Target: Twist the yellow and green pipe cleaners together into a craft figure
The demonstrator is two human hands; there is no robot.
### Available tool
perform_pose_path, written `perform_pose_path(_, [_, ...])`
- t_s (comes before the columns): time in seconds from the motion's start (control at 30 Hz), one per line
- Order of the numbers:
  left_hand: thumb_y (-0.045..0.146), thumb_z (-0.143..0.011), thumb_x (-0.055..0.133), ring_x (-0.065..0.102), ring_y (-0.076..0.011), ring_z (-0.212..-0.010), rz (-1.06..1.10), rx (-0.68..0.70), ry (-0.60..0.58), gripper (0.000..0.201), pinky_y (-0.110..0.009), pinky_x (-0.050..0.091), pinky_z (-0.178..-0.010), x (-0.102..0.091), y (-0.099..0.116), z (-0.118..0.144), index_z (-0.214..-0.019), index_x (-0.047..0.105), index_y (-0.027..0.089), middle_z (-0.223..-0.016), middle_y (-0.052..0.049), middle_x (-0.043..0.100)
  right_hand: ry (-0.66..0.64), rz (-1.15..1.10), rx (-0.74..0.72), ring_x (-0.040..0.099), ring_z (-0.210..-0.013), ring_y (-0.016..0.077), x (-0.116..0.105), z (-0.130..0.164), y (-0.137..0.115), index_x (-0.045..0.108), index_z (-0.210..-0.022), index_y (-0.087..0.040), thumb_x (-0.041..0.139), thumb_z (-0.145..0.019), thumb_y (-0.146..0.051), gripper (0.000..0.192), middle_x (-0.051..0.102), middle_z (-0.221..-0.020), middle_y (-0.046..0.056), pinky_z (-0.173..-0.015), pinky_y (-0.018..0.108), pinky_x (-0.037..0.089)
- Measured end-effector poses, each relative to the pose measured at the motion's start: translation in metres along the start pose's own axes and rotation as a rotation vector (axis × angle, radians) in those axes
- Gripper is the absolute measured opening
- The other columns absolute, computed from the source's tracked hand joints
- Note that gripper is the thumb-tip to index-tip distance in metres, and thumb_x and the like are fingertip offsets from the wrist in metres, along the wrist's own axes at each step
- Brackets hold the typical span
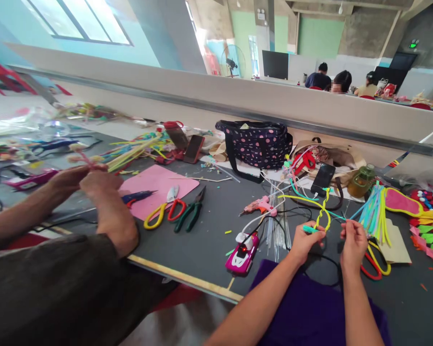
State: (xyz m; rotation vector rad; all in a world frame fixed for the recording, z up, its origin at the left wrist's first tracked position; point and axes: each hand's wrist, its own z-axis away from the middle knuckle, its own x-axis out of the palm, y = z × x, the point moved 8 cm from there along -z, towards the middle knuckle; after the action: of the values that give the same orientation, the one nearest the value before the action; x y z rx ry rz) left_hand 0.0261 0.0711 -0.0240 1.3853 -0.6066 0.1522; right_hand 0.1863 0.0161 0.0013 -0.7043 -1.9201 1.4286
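Note:
My left hand (308, 241) is closed on a twisted yellow pipe cleaner (324, 211), whose loops stand up above the fingers. A short teal piece (309, 229) sticks out at its thumb. To the right, my right hand (353, 240) is pinched at the end of a thin teal strand (335, 218) that runs across from the yellow twist. Its fingertips hide exactly what they grip. Red and yellow-handled scissors (373, 259) lie beside my right hand. Left of my hands are a pink glue gun (261, 205) and a magenta power strip (242, 254) with plugs in it.
At left, a co-worker's hands (99, 185) hold a pinkish stem. Pliers (191, 211), scissors (166, 209) and pink paper (155, 187) lie between us. A patterned bag (258, 144), phone (324, 179), jar (361, 181) and bundled pipe cleaners (375, 211) stand or lie behind. Cords cross the table.

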Motion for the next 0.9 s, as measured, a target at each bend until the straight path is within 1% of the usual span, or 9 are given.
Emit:
perform_pose_path(0.07, [0.027,-0.057,0.08,0.05,-0.0094,-0.05,0.022,-0.032,-0.058,0.024,-0.023,0.047,-0.047,0.005,0.0,0.002,-0.068,0.067,0.011,-0.062,0.0,0.058,-0.165,-0.125,0.205,0.049,-0.053,0.0085,0.015,0.001,0.016,0.062,-0.09,-0.016,0.062,-0.079,-0.05,0.036,0.063,-0.074,0.002,-0.047,0.02,0.038])
perform_pose_path(0.13, [0.027,-0.058,0.08,0.051,-0.0094,-0.051,0.02,-0.063,-0.149,0.024,-0.023,0.047,-0.047,0.013,0.0,0.005,-0.07,0.068,0.011,-0.064,-0.001,0.059,-0.302,-0.244,0.349,0.053,-0.055,0.0099,0.028,0.006,0.023,0.063,-0.096,-0.017,0.063,-0.078,-0.051,0.039,0.066,-0.077,0.004,-0.046,0.02,0.04])
perform_pose_path(0.23, [0.027,-0.058,0.08,0.051,-0.0092,-0.053,-0.006,-0.094,-0.284,0.023,-0.021,0.045,-0.044,0.023,-0.003,0.009,-0.069,0.068,0.011,-0.067,-0.002,0.059,-0.38,-0.378,0.43,0.055,-0.058,0.011,0.036,0.01,0.022,0.06,-0.108,-0.021,0.066,-0.076,-0.049,0.042,0.068,-0.084,0.004,-0.048,0.022,0.043])
perform_pose_path(0.33, [0.025,-0.059,0.079,0.048,-0.0073,-0.047,-0.051,-0.151,-0.36,0.021,-0.019,0.041,-0.04,0.027,-0.01,0.012,-0.068,0.066,0.011,-0.065,-0.001,0.059,-0.355,-0.463,0.419,0.051,-0.055,0.0073,0.03,0.002,0.018,0.06,-0.111,-0.023,0.077,-0.067,-0.035,0.048,0.066,-0.085,0.002,-0.048,0.02,0.041])
perform_pose_path(0.4, [0.024,-0.058,0.079,0.046,-0.0063,-0.044,-0.084,-0.184,-0.381,0.021,-0.018,0.038,-0.038,0.027,-0.014,0.012,-0.069,0.066,0.011,-0.063,-0.001,0.059,-0.298,-0.497,0.399,0.049,-0.055,0.0061,0.019,-0.008,0.018,0.061,-0.108,-0.023,0.08,-0.063,-0.028,0.049,0.064,-0.08,-0.001,-0.049,0.018,0.04])
perform_pose_path(0.53, [0.023,-0.058,0.079,0.042,-0.0048,-0.04,-0.092,-0.221,-0.369,0.021,-0.017,0.034,-0.035,0.024,-0.016,0.01,-0.071,0.067,0.011,-0.059,0.001,0.058,-0.157,-0.501,0.334,0.049,-0.056,0.0063,-0.01,-0.03,0.021,0.063,-0.105,-0.022,0.076,-0.068,-0.032,0.04,0.057,-0.071,-0.004,-0.048,0.018,0.039])
perform_pose_path(0.67, [0.02,-0.053,0.08,0.041,-0.0044,-0.038,-0.01,-0.267,-0.322,0.023,-0.018,0.031,-0.033,0.02,-0.016,0.008,-0.068,0.065,0.011,-0.056,0.002,0.056,-0.033,-0.465,0.256,0.046,-0.052,0.0058,-0.033,-0.041,0.021,0.065,-0.105,-0.022,0.074,-0.069,-0.031,0.038,0.052,-0.06,-0.007,-0.046,0.016,0.038])
perform_pose_path(0.73, [0.019,-0.052,0.08,0.039,-0.0037,-0.036,0.042,-0.29,-0.312,0.024,-0.018,0.03,-0.033,0.019,-0.015,0.007,-0.067,0.064,0.011,-0.055,0.003,0.054,-0.025,-0.411,0.265,0.047,-0.051,0.0059,-0.034,-0.04,0.022,0.067,-0.098,-0.019,0.074,-0.067,-0.028,0.033,0.053,-0.059,-0.006,-0.045,0.016,0.038])
perform_pose_path(0.9, [0.017,-0.052,0.079,0.038,-0.0029,-0.036,0.144,-0.319,-0.316,0.024,-0.018,0.027,-0.033,0.02,-0.013,0.008,-0.068,0.063,0.011,-0.055,0.004,0.052,-0.057,-0.3,0.337,0.05,-0.052,0.0065,-0.026,-0.031,0.026,0.07,-0.082,-0.016,0.073,-0.061,-0.023,0.023,0.06,-0.062,-0.003,-0.043,0.016,0.04])
